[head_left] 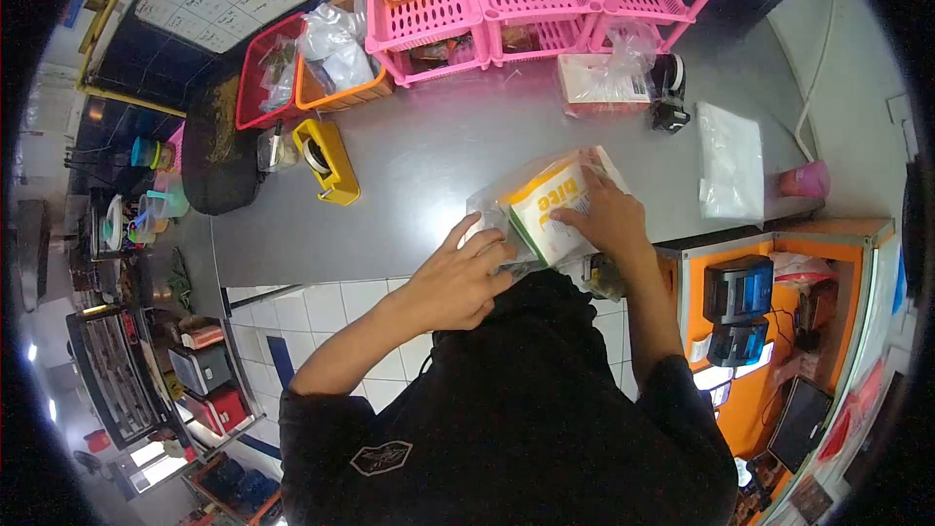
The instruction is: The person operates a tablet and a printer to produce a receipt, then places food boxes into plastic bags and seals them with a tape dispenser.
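Observation:
A white box with yellow lettering and a green edge (553, 203) lies inside a clear plastic bag (495, 201) at the front edge of the steel counter. My right hand (612, 216) rests on the box's right part, thumb and fingers spread over it. At the bag's left side is my left hand (462, 278), its fingers bent and apart, touching the plastic near the bag's opening. No object shows between those fingers.
Pink baskets (429, 19) stand along the back of the steel counter (409, 185), beside an orange basket (351, 93) and a red one (249, 73). A yellow tape dispenser (336, 168) is at left. Clear plastic bags (730, 166) and a pink cup (804, 180) lie at right.

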### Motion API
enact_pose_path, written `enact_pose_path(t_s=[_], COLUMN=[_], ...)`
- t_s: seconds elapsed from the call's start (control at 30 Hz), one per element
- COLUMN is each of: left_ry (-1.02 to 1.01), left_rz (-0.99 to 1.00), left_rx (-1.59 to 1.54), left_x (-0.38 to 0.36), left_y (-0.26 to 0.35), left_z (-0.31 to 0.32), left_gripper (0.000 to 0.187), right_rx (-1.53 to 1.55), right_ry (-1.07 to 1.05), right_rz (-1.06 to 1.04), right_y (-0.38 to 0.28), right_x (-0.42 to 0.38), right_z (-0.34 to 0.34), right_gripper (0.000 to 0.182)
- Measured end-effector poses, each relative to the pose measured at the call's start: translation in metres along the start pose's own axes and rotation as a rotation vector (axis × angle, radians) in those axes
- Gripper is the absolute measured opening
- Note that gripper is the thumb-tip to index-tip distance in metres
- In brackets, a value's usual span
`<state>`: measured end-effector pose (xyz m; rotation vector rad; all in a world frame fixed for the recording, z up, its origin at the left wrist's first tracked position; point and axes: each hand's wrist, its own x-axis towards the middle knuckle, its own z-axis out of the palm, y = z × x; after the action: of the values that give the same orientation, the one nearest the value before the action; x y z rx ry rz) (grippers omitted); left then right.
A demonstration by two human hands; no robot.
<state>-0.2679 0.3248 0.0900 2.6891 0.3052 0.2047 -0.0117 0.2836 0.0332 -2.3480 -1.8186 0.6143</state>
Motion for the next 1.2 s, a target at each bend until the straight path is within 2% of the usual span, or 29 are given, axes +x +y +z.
enact_pose_path(t_s=[0.13, 0.2, 0.27, 0.33, 0.37, 0.4, 0.47, 0.53, 0.6, 0.67, 0.73, 0.77, 0.8, 0.83, 0.87, 0.93, 0.97, 1.0, 1.07, 1.13, 1.2], left_ry=[0.097, 0.251, 0.278, -0.005, 0.086, 0.08, 0.525, 0.502, 0.454, 0.323, 0.266, 0.215, 0.211, 0.395, 0.58, 0.691, 0.63, 0.634, 0.124, 0.21, 0.462], left_rz=[-0.084, 0.145, 0.141, -0.597, -0.67, -0.658, -0.454, -0.225, 0.016, -0.082, -0.112, -0.147, -0.15, -0.173, -0.198, -0.325, -0.414, -0.412, -0.219, -0.242, -0.48], left_rx=[0.188, 0.265, 0.21, 0.45, 0.64, 0.646, 0.555, 0.317, 0.277, 0.275, 0.198, 0.116, 0.111, 0.098, 0.087, 0.114, 0.16, 0.167, 0.165, 0.042, 0.195], left_x=[0.002, 0.012, 0.011, 0.001, 0.0, 0.001, 0.008, 0.009, 0.004, -0.008, -0.017, -0.02, -0.021, -0.015, -0.009, 0.004, 0.012, 0.01, 0.013, 0.014, 0.002], left_y=[-0.022, -0.007, -0.012, -0.054, -0.069, -0.066, -0.051, -0.006, 0.017, 0.016, 0.009, 0.008, 0.009, 0.012, 0.013, -0.001, -0.006, -0.008, -0.009, 0.003, 0.009], left_z=[0.029, 0.042, 0.066, 0.082, 0.068, 0.064, 0.056, 0.068, 0.103, 0.123, 0.118, 0.108, 0.098, 0.077, 0.059, 0.033, 0.03, 0.033, 0.032, 0.018, -0.002], left_gripper=[0.011, 0.017, 0.022, 0.026, 0.026, 0.026, 0.026, 0.026, 0.033, 0.029, 0.027, 0.025, 0.025, 0.021, 0.017, 0.013, 0.013, 0.013, 0.018, 0.019, 0.018], right_rx=[0.069, 0.06, 0.042, 0.024, 0.033, 0.039, 0.052, 0.028, 0.078, 0.135, 0.125, 0.13, 0.576, 1.012, 1.01, 1.227, 1.237, 1.238, 1.26, 1.338, 1.441], right_ry=[-0.017, 0.085, 0.175, 0.142, 0.146, 0.087, 0.031, 0.071, 0.08, 0.087, 0.38, 0.379, 0.153, -0.093, -0.105, -0.035, 0.027, 0.03, -0.181, -0.119, -0.09], right_rz=[0.082, 0.023, -0.031, -0.07, -0.063, -0.043, -0.007, -0.019, 0.013, 0.047, -0.168, -0.163, -0.103, -0.034, -0.034, -0.007, -0.049, -0.056, -0.245, -0.252, -0.225], right_y=[-0.013, -0.009, -0.003, 0.0, -0.003, -0.008, -0.011, -0.008, -0.005, 0.006, 0.029, 0.026, 0.028, 0.027, 0.026, 0.025, 0.017, 0.018, 0.02, 0.017, 0.015], right_x=[0.005, 0.009, 0.004, 0.002, -0.001, -0.004, -0.007, -0.004, 0.0, 0.005, 0.013, 0.01, 0.005, 0.001, -0.002, 0.001, 0.008, 0.01, 0.016, 0.012, 0.0], right_z=[0.01, 0.021, 0.021, 0.018, 0.012, 0.002, -0.002, -0.002, 0.002, 0.018, 0.043, 0.022, -0.005, -0.033, -0.053, -0.08, -0.076, -0.074, -0.078, -0.095, -0.092], right_gripper=[0.099, 0.099, 0.099, 0.103, 0.103, 0.103, 0.104, 0.107, 0.105, 0.103, 0.081, 0.081, 0.064, 0.047, 0.047, 0.023, 0.022, 0.022, 0.02, 0.019, 0.018])
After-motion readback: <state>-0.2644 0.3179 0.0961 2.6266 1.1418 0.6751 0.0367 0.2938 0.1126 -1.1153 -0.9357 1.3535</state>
